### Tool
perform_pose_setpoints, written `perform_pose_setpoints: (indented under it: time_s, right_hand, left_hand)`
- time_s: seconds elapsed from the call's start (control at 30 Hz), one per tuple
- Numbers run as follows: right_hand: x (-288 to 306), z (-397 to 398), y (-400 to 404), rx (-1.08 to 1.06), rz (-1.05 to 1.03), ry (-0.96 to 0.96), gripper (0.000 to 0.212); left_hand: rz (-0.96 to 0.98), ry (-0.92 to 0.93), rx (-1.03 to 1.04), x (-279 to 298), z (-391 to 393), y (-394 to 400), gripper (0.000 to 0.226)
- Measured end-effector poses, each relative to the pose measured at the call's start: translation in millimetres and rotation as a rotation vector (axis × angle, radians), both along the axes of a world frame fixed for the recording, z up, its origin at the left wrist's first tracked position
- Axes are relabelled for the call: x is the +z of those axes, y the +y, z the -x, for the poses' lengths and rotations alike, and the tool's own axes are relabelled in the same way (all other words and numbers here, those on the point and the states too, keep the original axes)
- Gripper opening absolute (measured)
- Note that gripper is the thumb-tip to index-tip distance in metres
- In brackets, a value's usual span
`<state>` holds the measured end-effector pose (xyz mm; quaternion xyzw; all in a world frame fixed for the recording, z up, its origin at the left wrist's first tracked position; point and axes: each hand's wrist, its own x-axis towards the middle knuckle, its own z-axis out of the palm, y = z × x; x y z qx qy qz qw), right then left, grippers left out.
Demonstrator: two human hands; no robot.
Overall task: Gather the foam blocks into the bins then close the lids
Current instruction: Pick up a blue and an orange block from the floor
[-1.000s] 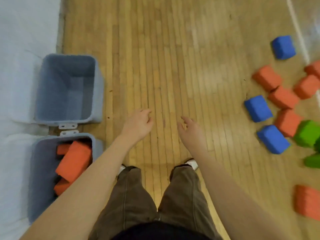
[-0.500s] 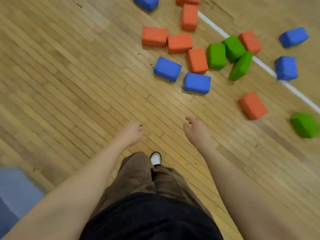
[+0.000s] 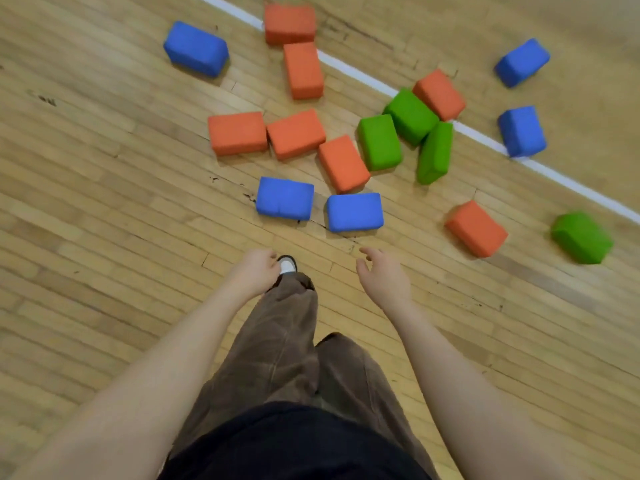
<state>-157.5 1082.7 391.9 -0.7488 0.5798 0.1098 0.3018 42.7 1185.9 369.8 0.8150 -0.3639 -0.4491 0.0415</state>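
The far-right green block (image 3: 581, 238) is blurred; the left hand's fingers (image 3: 268, 261) curl out of sight.

Ahead of your foot (image 3: 287, 264) the foam blocks (image 3: 296, 134) lie scattered on the floor (image 3: 104, 202) — two (image 3: 354, 212) side by side nearest you, a touching cluster behind them, some across the floor line (image 3: 360, 77), others apart to the right.

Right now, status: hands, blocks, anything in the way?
Left hand and right hand empty, held out. Blocks loose on the floor, nearest two blue. Bins out of view. Nothing between hands and blocks.
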Motion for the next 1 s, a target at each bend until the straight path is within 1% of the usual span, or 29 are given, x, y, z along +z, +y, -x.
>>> perform_pose_setpoints:
  time_s: [0.1,0.23,0.3,0.37,0.43,0.5,0.67,0.77,0.83,0.9,1.0]
  right_hand:
    - [-14.6,-15.8,-40.9,-0.029,-0.073,0.054,0.040]
    - [-37.9,-21.5,-85.4,-0.178,-0.163,0.046,0.040]
    - [-55.4,-24.1,-108.4,-0.244,-0.190,0.038,0.040]
    - [-81.6,-26.3,-132.9,-0.291,-0.203,0.016,0.040]
    - [-121.3,-27.5,-158.4,-0.335,-0.201,-0.035,0.040]
    - [-173.5,-25.0,-182.9,-0.361,-0.197,-0.074,0.041]
    - [-327.7,-4.6,-236.9,-0.388,-0.155,-0.071,0.051]
    - [-427.6,13.8,-258.8,-0.387,-0.179,-0.004,0.060]
    - [-484.3,24.1,-266.1,-0.344,-0.167,0.074,0.068]
    - [-528.2,32.5,-268.4,-0.307,-0.139,0.135,0.076]
    - [-574.7,42.5,-267.1,-0.345,-0.098,0.133,0.082]
  left_hand:
    - [0.045,-0.011,-0.044,-0.9,-27.6,-66.3,0.039]
    - [0.100,0.021,-0.102,-7.5,-43.3,-143.1,0.032]
    - [0.091,0.040,-0.120,-22.4,-43.2,-173.6,0.030]
    - [0.073,0.053,-0.126,-50.1,-38.5,-198.9,0.029]
    - [0.059,0.052,-0.129,-89.2,-31.0,-223.2,0.031]
    - [0.046,0.047,-0.143,-138.7,-21.4,-248.0,0.034]
    - [0.130,0.028,-0.206,-283.5,2.5,-312.9,0.037]
    - [0.190,0.025,-0.271,-382.7,15.2,-344.7,0.039]
    - [0.239,0.011,-0.329,-440.4,21.4,-360.7,0.039]
    - [0.255,-0.013,-0.387,-486.3,29.3,-368.7,0.041]
    - [0.220,-0.103,-0.539,-536.5,45.2,-364.2,0.048]
